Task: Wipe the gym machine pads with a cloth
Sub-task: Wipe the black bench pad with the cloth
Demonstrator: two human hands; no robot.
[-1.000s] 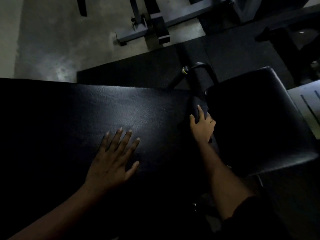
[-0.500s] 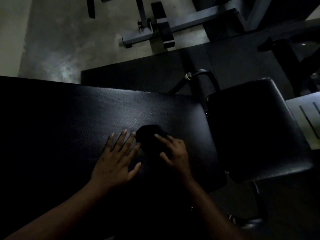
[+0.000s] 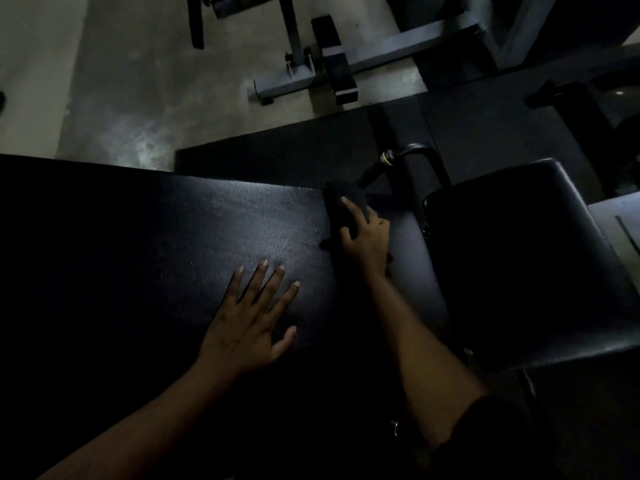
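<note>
black vinyl, cracked grain, large bench pad [image 3: 173, 244] under both hands. dim light, low contrast throughout.

left hand [image 3: 247, 323]: flat on the pad, fingers spread wide, palm down, holding nothing. looks like a brace only.

right hand [image 3: 365, 239]: up and to the right of the left hand, near the pad's far right corner. fingers extended and pressed onto a dark cloth [image 3: 343, 211], pinning it flat to the surface rather than clenching it. cloth bunched ahead of and under the fingers, nearly same tone as the pad, edges hard to separate; exact extent unclear.

second pad [image 3: 519, 258] just right of the right hand, across a narrow gap, angled a bit. curved handle [image 3: 391, 162] beyond the right fingertips, past the pad edge. concrete floor [image 3: 138, 81] and grey machine frame [image 3: 381, 50] further out.

step in hand, as a judgement: mid-wipe on the large pad, working the right end. area under and left of the left hand probably not done yet, cannot confirm from sheen.

next move likely needs: steady downward pressure on cloth, stroke back toward the left hand or along the far edge, keep cloth from rolling up or sliding off the corner. then shift left hand clear to cover its patch, and cross the gap to the second pad.
</note>
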